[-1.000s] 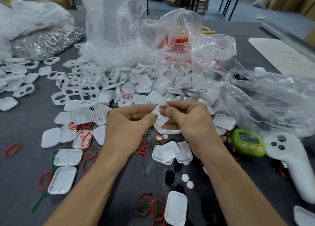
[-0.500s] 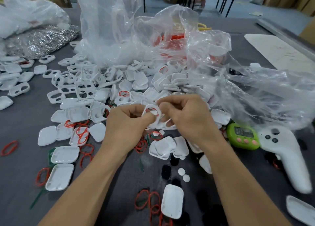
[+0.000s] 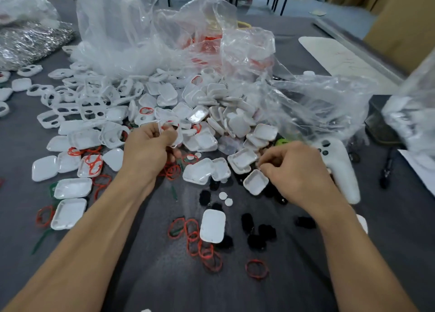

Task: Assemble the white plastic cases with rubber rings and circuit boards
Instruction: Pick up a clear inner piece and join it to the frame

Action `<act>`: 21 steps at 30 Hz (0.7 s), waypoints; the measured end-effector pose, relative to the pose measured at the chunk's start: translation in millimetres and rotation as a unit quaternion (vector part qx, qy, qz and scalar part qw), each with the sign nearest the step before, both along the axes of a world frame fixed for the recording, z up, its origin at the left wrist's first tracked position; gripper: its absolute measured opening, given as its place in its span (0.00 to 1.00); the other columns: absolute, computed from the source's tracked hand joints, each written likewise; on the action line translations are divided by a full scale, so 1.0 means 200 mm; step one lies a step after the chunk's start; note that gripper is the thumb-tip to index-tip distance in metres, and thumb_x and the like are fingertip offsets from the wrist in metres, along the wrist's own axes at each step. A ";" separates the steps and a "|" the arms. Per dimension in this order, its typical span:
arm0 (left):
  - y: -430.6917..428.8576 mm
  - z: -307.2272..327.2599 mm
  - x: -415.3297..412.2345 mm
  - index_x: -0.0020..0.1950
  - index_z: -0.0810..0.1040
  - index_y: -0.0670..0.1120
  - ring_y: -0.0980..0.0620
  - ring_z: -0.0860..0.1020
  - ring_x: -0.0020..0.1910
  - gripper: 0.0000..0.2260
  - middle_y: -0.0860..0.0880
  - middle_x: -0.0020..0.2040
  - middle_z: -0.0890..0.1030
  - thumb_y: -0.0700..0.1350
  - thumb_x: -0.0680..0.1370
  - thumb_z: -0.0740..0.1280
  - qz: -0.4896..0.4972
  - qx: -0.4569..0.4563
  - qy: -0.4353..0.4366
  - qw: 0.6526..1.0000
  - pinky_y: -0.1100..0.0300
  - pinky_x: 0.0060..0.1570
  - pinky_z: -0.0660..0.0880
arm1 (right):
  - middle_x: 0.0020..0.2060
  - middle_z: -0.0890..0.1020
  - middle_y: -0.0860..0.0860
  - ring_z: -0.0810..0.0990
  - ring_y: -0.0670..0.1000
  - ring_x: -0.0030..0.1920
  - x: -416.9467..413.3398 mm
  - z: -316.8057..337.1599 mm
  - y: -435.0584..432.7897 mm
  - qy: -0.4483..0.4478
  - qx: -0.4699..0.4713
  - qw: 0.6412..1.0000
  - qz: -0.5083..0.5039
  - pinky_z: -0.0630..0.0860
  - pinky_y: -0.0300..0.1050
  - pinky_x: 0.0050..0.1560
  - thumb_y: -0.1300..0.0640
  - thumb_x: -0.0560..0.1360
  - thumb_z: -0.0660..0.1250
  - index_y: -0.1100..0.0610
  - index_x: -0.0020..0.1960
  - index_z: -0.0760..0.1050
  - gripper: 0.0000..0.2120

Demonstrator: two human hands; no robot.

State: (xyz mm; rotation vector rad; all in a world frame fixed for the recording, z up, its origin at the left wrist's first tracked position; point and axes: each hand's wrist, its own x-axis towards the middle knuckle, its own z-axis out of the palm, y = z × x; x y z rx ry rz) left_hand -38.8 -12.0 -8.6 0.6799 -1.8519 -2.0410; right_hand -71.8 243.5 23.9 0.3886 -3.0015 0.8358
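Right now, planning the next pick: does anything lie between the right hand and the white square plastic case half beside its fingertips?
Nothing visible does. The right hand is curled at the far corner of the white square plastic case half; the clear plastic bag lies farther back.

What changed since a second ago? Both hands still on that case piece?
No. The right hand let go and moved right and down to a loose white case shell; whether it grips anything is unclear. The left hand still holds the white case frame. The pile of cases, red rubber rings and white controller lie as before.
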 end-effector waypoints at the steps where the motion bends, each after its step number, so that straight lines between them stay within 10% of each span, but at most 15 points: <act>1: -0.01 0.00 0.00 0.43 0.79 0.45 0.55 0.75 0.23 0.09 0.52 0.27 0.79 0.39 0.82 0.67 0.001 0.004 -0.001 1.000 0.65 0.22 0.71 | 0.31 0.82 0.39 0.80 0.36 0.38 0.02 0.00 0.00 0.012 -0.024 1.000 -0.010 0.69 0.23 0.36 0.58 0.72 0.74 0.47 0.38 0.85 0.07; 8: -0.01 0.03 0.01 0.45 0.80 0.43 0.55 0.76 0.23 0.07 0.49 0.31 0.82 0.36 0.81 0.66 0.002 0.039 0.004 0.999 0.66 0.21 0.68 | 0.36 0.86 0.45 0.84 0.49 0.43 0.06 0.03 -0.14 -0.041 0.051 0.998 0.025 0.81 0.45 0.47 0.47 0.70 0.75 0.48 0.42 0.87 0.05; 12: -0.02 0.04 0.00 0.48 0.78 0.42 0.51 0.83 0.28 0.05 0.47 0.35 0.86 0.34 0.80 0.65 -0.002 0.085 0.002 0.996 0.65 0.24 0.74 | 0.52 0.83 0.51 0.80 0.55 0.57 0.08 -0.03 -0.24 0.037 0.095 0.994 0.031 0.75 0.47 0.57 0.46 0.74 0.74 0.51 0.54 0.85 0.12; 16: 0.00 0.03 0.00 0.49 0.78 0.40 0.46 0.87 0.40 0.06 0.43 0.39 0.87 0.33 0.79 0.63 -0.021 0.093 0.009 0.995 0.59 0.36 0.83 | 0.48 0.83 0.50 0.81 0.56 0.54 0.05 -0.04 -0.26 0.072 0.136 0.987 0.043 0.68 0.46 0.49 0.54 0.75 0.71 0.49 0.50 0.85 0.05; 21: 0.00 0.02 0.00 0.49 0.79 0.44 0.47 0.87 0.37 0.11 0.44 0.38 0.87 0.30 0.78 0.62 -0.040 0.076 0.011 0.996 0.61 0.33 0.81 | 0.36 0.83 0.44 0.78 0.44 0.38 -0.03 0.00 -0.24 -0.031 -0.144 0.989 0.005 0.76 0.42 0.44 0.56 0.66 0.79 0.46 0.37 0.85 0.06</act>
